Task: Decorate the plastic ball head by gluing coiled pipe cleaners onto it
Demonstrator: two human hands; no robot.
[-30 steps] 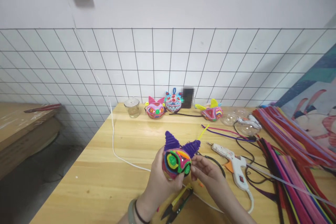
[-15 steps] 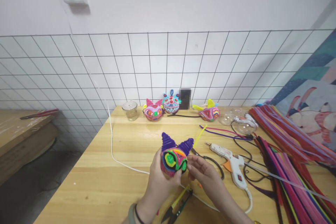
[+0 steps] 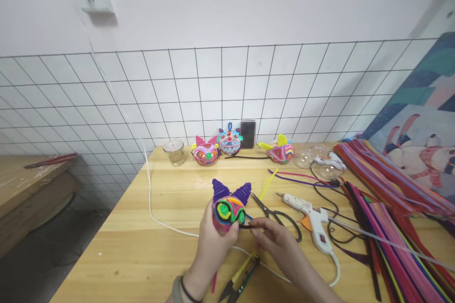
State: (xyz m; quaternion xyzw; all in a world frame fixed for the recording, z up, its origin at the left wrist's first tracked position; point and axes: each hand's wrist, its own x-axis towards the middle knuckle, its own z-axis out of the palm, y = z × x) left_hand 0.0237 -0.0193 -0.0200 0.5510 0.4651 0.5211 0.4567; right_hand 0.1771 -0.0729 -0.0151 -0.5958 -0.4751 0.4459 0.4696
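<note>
A colourful round mask figure [image 3: 228, 208] with purple pointed ears and green eyes is held up over the table by my left hand [image 3: 213, 236], whose fingers wrap its left side and thumb presses its lower front. To the right, my right hand [image 3: 272, 239] pinches a thin black strip [image 3: 246, 227] that runs to the figure's lower right side. Black-handled scissors [image 3: 272, 212] lie behind my right hand. Below the hands rest small snips [image 3: 240, 281] with a yellow and a green handle.
A white glue gun [image 3: 313, 220] and bundles of pipe cleaners [image 3: 401, 241] lie at the right. Along the wall stand a glass cup [image 3: 174, 153], three finished figures [image 3: 205, 152] and clear plastic balls [image 3: 329, 169]. A white cord [image 3: 167, 225] crosses the table.
The figure and my left hand have shifted slightly left. My right hand has drawn a little away from it, and the black strip now shows between them.
</note>
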